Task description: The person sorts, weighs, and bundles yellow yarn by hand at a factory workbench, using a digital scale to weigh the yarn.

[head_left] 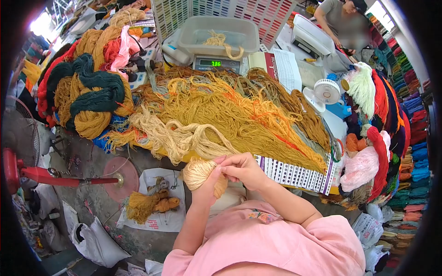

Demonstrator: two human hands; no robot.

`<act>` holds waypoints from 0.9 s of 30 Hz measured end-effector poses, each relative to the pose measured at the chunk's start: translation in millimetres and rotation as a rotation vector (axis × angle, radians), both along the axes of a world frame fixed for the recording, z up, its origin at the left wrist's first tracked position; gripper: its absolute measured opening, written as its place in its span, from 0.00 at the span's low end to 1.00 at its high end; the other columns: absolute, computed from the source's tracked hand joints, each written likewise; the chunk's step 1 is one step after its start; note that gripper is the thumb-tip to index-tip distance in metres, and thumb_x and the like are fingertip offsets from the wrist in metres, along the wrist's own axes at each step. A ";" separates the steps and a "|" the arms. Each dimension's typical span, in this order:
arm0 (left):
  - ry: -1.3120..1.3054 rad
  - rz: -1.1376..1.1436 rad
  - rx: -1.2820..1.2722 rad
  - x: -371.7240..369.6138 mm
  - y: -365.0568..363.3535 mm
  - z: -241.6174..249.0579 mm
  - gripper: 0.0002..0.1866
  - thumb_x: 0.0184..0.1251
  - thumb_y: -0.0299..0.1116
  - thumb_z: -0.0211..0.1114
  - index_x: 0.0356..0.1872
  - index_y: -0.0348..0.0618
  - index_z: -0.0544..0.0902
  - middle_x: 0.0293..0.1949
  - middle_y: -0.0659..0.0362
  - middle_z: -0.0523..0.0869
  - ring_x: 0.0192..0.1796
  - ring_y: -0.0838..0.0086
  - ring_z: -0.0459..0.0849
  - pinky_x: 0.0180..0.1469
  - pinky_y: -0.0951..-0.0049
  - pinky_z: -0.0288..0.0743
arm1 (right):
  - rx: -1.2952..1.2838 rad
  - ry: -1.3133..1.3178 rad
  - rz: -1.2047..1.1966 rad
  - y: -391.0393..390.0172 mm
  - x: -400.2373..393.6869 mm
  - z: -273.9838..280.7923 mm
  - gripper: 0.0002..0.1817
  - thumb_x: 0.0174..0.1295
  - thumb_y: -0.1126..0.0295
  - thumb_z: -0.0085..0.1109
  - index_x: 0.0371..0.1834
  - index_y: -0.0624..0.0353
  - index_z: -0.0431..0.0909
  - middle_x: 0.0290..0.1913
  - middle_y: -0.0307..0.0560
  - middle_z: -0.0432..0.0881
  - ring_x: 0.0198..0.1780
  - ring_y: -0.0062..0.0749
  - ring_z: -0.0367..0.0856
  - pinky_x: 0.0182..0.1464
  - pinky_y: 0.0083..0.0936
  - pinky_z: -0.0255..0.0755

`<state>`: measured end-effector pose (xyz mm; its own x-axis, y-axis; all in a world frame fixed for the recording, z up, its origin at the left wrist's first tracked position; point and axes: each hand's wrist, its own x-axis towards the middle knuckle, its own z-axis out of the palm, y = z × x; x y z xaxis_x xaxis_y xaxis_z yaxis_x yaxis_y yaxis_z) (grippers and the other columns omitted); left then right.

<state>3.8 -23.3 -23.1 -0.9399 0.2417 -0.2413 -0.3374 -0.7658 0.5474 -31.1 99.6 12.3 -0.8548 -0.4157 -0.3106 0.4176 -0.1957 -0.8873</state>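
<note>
My left hand [209,184] is closed around a bundle of cream yarn [198,174] held in front of my body at the table's near edge. Fingers pinched together, my right hand [243,169] meets the left at the top of this bundle; a strand between the fingertips is too fine to make out. Just beyond, a loose beige skein [170,133] lies over a wide heap of mustard-gold yarn [239,126]. Its tail reaches toward my hands.
Behind the heap, a plastic tub [218,34] with some yarn sits on a digital scale [216,64]. A small white fan [327,91] stands right. Dark green skeins [99,87] are piled left, near a red floor fan [18,170]. Another person [338,23] works at the far right.
</note>
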 end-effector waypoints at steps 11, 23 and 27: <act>0.001 0.048 0.169 1.6 -7.5 9.3 0.13 0.60 0.31 0.43 0.39 0.33 0.72 0.46 0.51 0.71 0.47 0.68 0.70 0.50 0.69 0.63 | -0.209 -0.161 -0.003 3.2 0.1 2.9 0.04 0.48 0.77 0.50 0.24 0.64 0.75 0.33 0.46 0.77 0.17 0.12 0.67 0.17 0.08 0.59; -0.115 0.087 0.095 -4.4 -3.7 18.4 0.15 0.61 0.31 0.43 0.44 0.31 0.68 0.45 0.51 0.71 0.46 0.70 0.71 0.48 0.72 0.65 | 0.030 -0.048 0.006 -8.3 -2.8 2.4 0.05 0.47 0.76 0.54 0.28 0.64 0.76 0.27 0.39 0.75 0.22 0.10 0.66 0.20 0.07 0.57; -0.083 0.069 0.136 -8.2 -8.2 14.8 0.14 0.60 0.31 0.44 0.44 0.32 0.69 0.45 0.52 0.71 0.44 0.71 0.72 0.46 0.74 0.66 | -0.019 -0.139 -0.009 -5.7 -6.2 17.2 0.04 0.47 0.75 0.55 0.24 0.66 0.76 0.30 0.40 0.75 0.23 0.10 0.65 0.22 0.07 0.58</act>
